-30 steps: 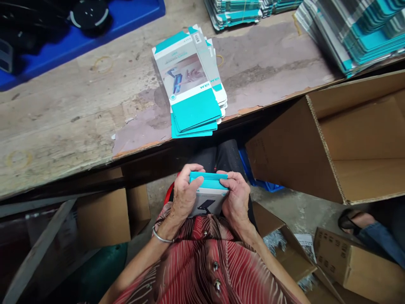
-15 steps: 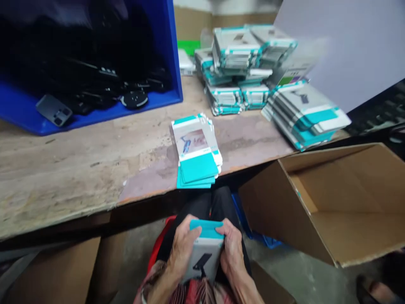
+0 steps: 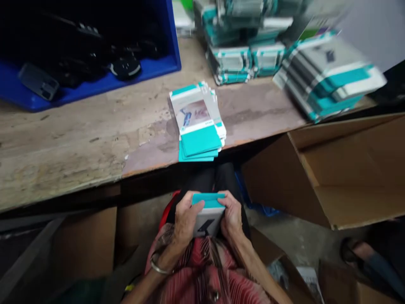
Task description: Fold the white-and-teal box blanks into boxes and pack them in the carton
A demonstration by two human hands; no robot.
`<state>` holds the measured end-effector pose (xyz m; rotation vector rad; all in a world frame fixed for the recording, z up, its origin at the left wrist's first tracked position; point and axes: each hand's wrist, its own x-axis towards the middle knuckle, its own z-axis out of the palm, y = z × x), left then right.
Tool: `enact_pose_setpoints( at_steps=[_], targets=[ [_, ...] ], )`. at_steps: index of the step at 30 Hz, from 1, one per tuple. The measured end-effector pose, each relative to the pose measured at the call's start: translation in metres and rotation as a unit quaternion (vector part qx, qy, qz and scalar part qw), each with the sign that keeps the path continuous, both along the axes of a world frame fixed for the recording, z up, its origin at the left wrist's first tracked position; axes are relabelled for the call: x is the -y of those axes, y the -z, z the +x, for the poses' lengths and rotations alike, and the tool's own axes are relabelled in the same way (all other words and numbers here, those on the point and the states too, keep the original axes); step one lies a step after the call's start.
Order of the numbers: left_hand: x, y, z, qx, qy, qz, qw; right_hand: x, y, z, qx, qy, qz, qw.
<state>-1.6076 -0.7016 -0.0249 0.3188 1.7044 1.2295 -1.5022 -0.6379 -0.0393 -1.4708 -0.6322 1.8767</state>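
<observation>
A teal and grey box (image 3: 207, 215) with a dark device pictured on it lies between my two hands, above my lap. My left hand (image 3: 186, 217) grips its left edge, thumb on the teal top flap. Closed on the right edge is my right hand (image 3: 231, 214), its thumb also at the flap. Beyond them, at the table's front edge, several flat teal and white boxes (image 3: 198, 122) lie in a slightly fanned pile. What is inside the held box is hidden.
A blue bin (image 3: 158, 71) with dark devices stands at the back left of the wooden table (image 3: 95, 135). Stacks of teal-white boxes (image 3: 232, 63) and a leaning stack (image 3: 329, 80) stand right of it. An open carton (image 3: 281, 181) is at the right. A person's foot (image 3: 362, 251) shows lower right.
The view has tilted down, so the table and stacks sit higher in the picture. Both hands still hold the box, which now shows less of its lower part.
</observation>
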Motion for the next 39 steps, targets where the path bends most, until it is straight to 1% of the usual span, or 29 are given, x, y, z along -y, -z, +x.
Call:
enact_pose_setpoints(
  at_steps=[2,4,6,10,12,15,17,19,22,23,24,26,28,29,31,32,33,35,37,39],
  targets=[
    [0.001,0.005,0.003,0.047,-0.031,0.016,0.998,-0.002,0.006,-0.002,-0.012,0.011,-0.04,0.999],
    [0.003,0.008,0.006,0.045,-0.061,0.006,0.997,-0.006,0.011,-0.002,-0.014,0.011,-0.068,0.998],
    [0.003,0.009,0.008,0.025,-0.072,-0.009,0.997,-0.01,0.012,0.0,-0.019,0.003,-0.083,0.996],
    [-0.001,0.001,0.01,0.007,-0.053,-0.02,0.998,-0.016,0.005,0.003,-0.023,-0.021,-0.09,0.995],
    [-0.005,-0.005,0.012,-0.039,-0.041,-0.044,0.997,-0.015,0.004,0.003,-0.022,-0.016,-0.084,0.996],
    [-0.011,-0.01,0.015,-0.137,-0.03,-0.077,0.987,-0.01,0.008,0.0,-0.015,0.018,-0.067,0.997],
    [-0.013,-0.008,0.017,-0.168,-0.027,-0.081,0.982,-0.009,0.011,-0.001,-0.017,0.02,-0.069,0.997],
    [-0.014,-0.002,0.015,-0.151,-0.027,-0.079,0.985,-0.011,0.011,0.0,-0.026,-0.004,-0.082,0.996],
    [-0.013,0.003,0.003,-0.115,-0.035,-0.069,0.99,-0.014,0.001,0.005,-0.041,-0.059,-0.081,0.994],
    [-0.013,0.001,-0.003,-0.112,-0.027,-0.062,0.991,-0.014,-0.004,0.006,-0.04,-0.081,-0.065,0.994],
    [-0.013,-0.003,-0.011,-0.109,0.002,-0.058,0.992,-0.013,-0.009,0.007,-0.037,-0.104,-0.045,0.993],
    [-0.014,-0.017,-0.027,-0.105,0.107,-0.067,0.986,-0.01,-0.018,0.008,-0.03,-0.142,-0.013,0.989],
    [-0.017,-0.033,-0.04,-0.132,0.229,-0.082,0.961,-0.006,-0.024,0.007,-0.033,-0.167,-0.002,0.985],
    [-0.019,-0.04,-0.044,-0.167,0.277,-0.082,0.943,-0.004,-0.026,0.006,-0.037,-0.173,0.001,0.984],
    [-0.021,-0.047,-0.046,-0.261,0.328,-0.052,0.906,-0.001,-0.028,0.005,-0.043,-0.16,0.01,0.986],
    [-0.02,-0.048,-0.044,-0.302,0.334,-0.029,0.892,0.001,-0.029,0.005,-0.045,-0.145,0.009,0.988],
    [-0.017,-0.047,-0.041,-0.336,0.327,-0.005,0.883,0.004,-0.03,0.005,-0.045,-0.125,0.001,0.991],
    [-0.008,-0.043,-0.033,-0.384,0.294,0.04,0.874,0.012,-0.033,0.008,-0.046,-0.089,-0.023,0.995],
    [0.004,-0.04,-0.025,-0.419,0.268,0.069,0.865,0.021,-0.036,0.01,-0.054,-0.082,-0.028,0.995],
    [0.014,-0.04,-0.021,-0.446,0.26,0.08,0.853,0.026,-0.037,0.011,-0.066,-0.09,-0.01,0.994]
  ],
)
